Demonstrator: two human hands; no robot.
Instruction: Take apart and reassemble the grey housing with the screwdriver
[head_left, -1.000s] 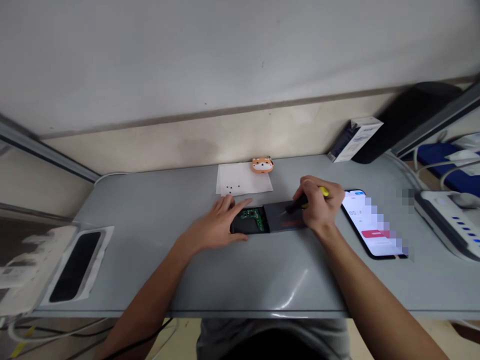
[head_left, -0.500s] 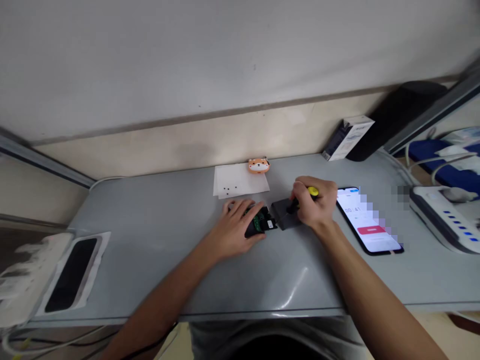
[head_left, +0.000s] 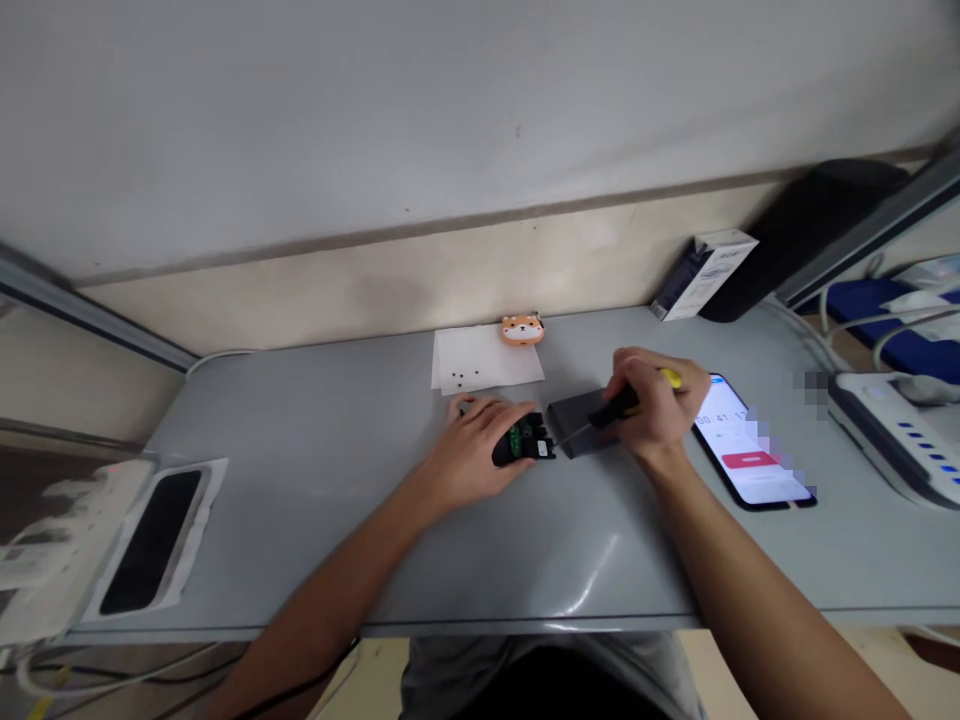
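Note:
My left hand (head_left: 472,450) is closed round a small black case holding a green circuit board (head_left: 523,441), tilted up off the grey table (head_left: 315,480). My right hand (head_left: 660,408) grips a screwdriver (head_left: 622,402) with a black and yellow handle; its thin tip points left at the board's right end. Under my right hand lies a dark grey flat cover (head_left: 581,412), touching the case's right end.
A white paper (head_left: 484,360) with several tiny black screws lies behind my hands, an orange animal-shaped trinket (head_left: 523,328) at its corner. A lit phone (head_left: 750,445) lies right, a power strip (head_left: 892,430) further right. A white box (head_left: 705,262) stands at the back; another device (head_left: 150,535) sits far left.
My left hand went from lying flat beside the case to gripping and tilting it. The case and cover shifted, and the screwdriver tip came down to the board's right end.

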